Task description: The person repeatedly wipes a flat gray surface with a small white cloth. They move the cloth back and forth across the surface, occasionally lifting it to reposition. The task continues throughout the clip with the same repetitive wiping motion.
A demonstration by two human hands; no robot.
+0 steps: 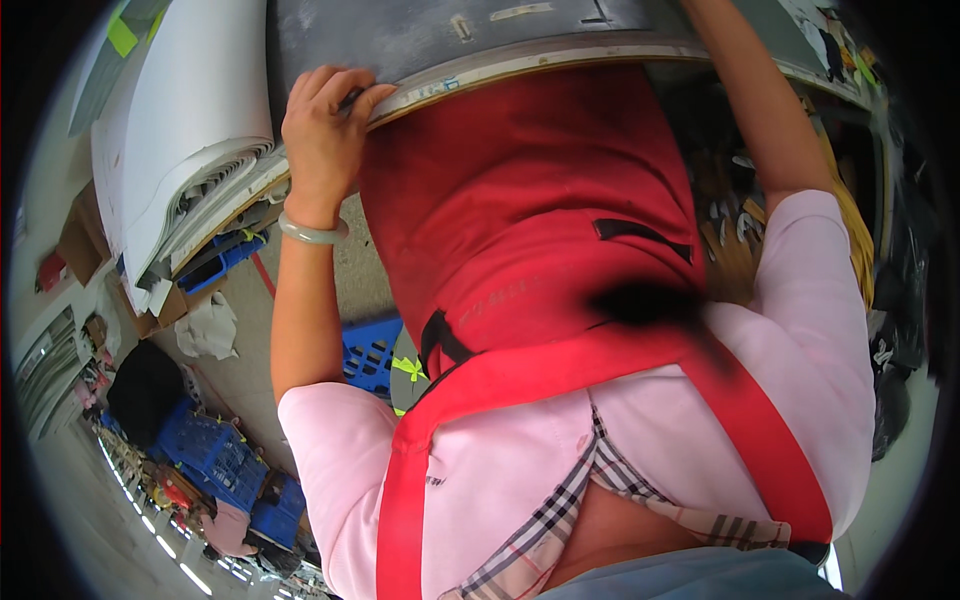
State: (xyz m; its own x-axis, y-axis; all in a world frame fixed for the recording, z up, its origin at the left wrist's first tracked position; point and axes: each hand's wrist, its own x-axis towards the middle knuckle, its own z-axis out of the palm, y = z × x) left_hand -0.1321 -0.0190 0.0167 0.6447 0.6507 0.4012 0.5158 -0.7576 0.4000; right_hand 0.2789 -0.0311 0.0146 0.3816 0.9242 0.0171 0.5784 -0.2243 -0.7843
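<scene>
Head view, from my remote seat: the left hand (335, 112) is at the near edge of the dark tabletop (400, 42), fingers curled and thumb bent toward them. A small dark thing (350, 97) shows between them, but I cannot tell whether it is gripped or whether the hand merely rests there. My right-hand feed gives only the right forearm (765, 105), reaching over the table and out past the upper edge, so that hand's state is hidden from me. The tabletop lies ahead of the red apron (530, 190), with a big white roll (195, 85) just beside it on the left. Progress is hard to call: I judge work at the table to be under way, since both arms reach there, yet only its near part shows, bearing a pale strip (522, 12) and a tan patch (461, 28). I see nothing I could call finished, and what is left lies beyond my view.
</scene>
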